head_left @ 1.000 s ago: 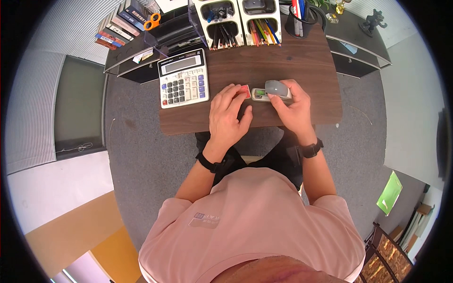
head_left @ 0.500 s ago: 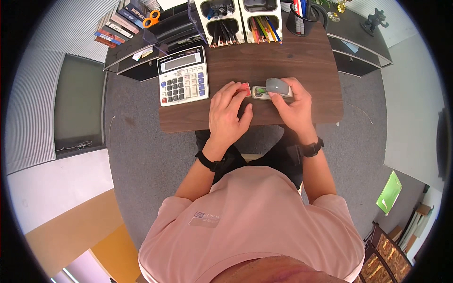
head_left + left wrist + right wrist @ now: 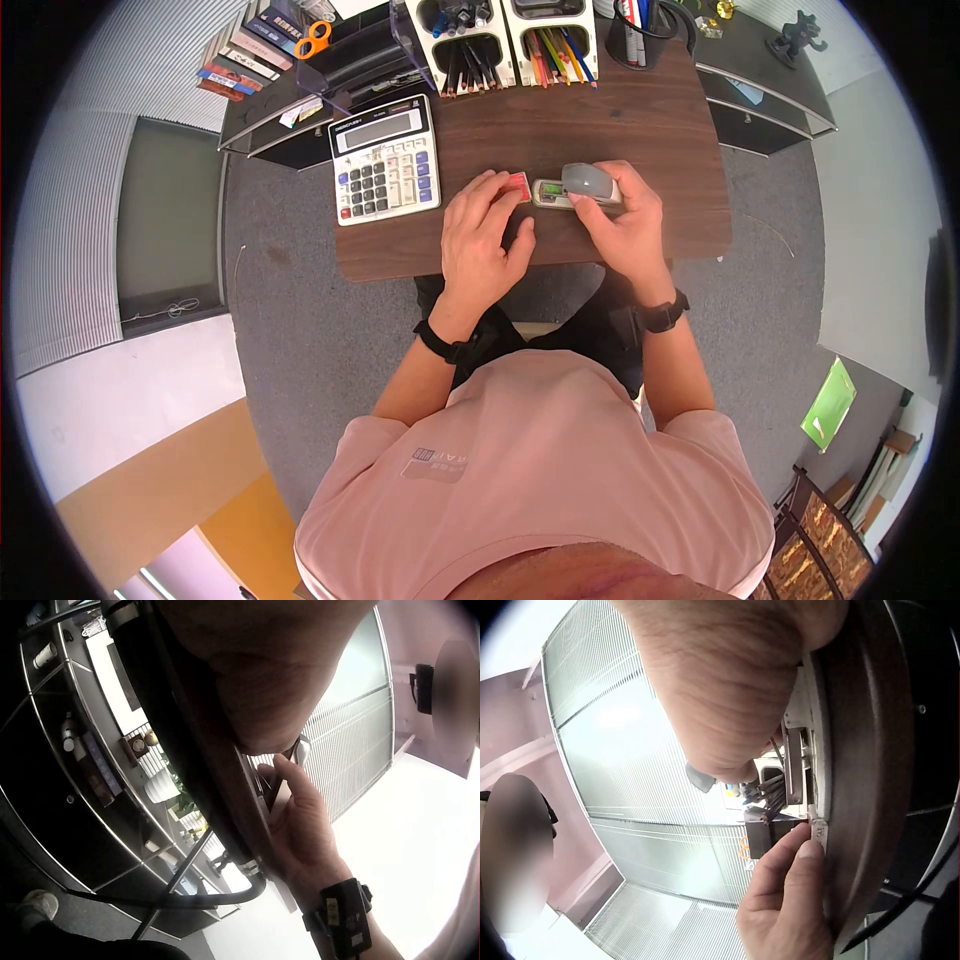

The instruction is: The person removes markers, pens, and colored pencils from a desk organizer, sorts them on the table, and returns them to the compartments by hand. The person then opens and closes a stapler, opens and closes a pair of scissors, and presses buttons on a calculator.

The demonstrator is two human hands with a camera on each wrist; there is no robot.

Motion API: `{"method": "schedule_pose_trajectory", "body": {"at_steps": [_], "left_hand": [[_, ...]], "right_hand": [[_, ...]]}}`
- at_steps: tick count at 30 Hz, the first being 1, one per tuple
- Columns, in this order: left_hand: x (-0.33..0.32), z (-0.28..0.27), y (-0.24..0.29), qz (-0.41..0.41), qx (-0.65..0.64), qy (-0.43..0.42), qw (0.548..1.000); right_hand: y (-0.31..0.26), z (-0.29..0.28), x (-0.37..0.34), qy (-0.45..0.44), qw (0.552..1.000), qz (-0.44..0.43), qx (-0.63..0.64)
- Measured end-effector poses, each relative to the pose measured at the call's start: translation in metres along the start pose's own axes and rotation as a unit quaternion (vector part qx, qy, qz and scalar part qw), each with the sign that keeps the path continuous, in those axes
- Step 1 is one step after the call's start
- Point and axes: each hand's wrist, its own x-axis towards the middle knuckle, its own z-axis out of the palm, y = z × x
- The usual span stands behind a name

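Observation:
In the head view my right hand point(image 3: 632, 222) grips a small stapler point(image 3: 588, 180) near the front of the desk. The stapler has a rounded grey top and a pale base with a green part, and its rear end is hidden by my fingers. To its left, the curved fingers of my left hand point(image 3: 474, 245) rest on a small red box point(image 3: 519, 182), the thumb apart from it. The right wrist view shows the left hand point(image 3: 784, 900) with its fingertips right at the box's edge. In the left wrist view, the right hand point(image 3: 304, 829) is round the stapler.
A large white calculator point(image 3: 388, 165) lies left of my left hand. Along the desk's back stand a white organiser point(image 3: 508, 50) with pencils and a black mesh pen cup point(image 3: 640, 45). Orange scissors point(image 3: 313, 40) and books point(image 3: 245, 55) are at the back left.
The head view has shifted slightly, with the desk things a little higher in it. Both hands keep the same places on the stapler and the red box.

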Motion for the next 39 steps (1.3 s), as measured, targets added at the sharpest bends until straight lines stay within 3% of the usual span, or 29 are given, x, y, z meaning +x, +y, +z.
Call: {"method": "schedule_pose_trajectory", "body": {"at_steps": [39], "left_hand": [[-0.0008,0.0000,-0.0009,-0.005,0.001,-0.005,1.000]], "right_hand": [[-0.0016,-0.0005,0.0004,-0.001,1.000,0.002,-0.012]]}}
